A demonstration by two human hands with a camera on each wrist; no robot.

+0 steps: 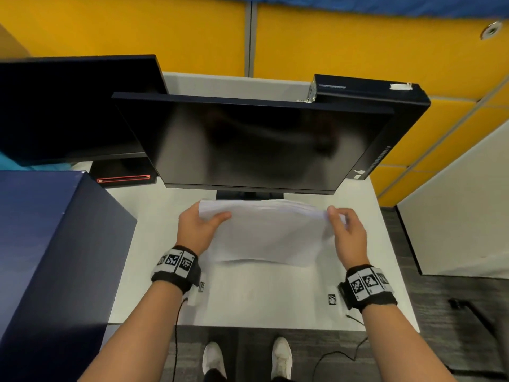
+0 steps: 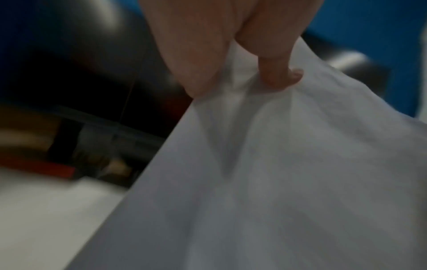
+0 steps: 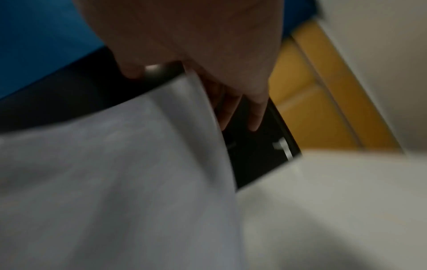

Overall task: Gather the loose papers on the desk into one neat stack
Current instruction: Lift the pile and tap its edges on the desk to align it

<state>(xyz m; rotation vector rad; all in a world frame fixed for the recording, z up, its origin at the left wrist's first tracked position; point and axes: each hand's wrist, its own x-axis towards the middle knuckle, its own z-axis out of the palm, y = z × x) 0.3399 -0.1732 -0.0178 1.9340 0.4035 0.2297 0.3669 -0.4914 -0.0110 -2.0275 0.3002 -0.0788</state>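
Holding the papers [image 1: 264, 232], left hand [image 1: 197, 230] and right hand [image 1: 348, 234] grip opposite edges.

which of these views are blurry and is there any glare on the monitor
Head view: mostly sharp, wide-angle bending at the edges, only soft reflections on the dark monitor. Left wrist view: dim, blurred, though the left hand pinching the papers reads. Right wrist view: dim and smeared, right hand indistinct.

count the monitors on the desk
2: one monitor straight ahead, just behind the papers; a second monitor behind it to the left, partly hidden by the first.
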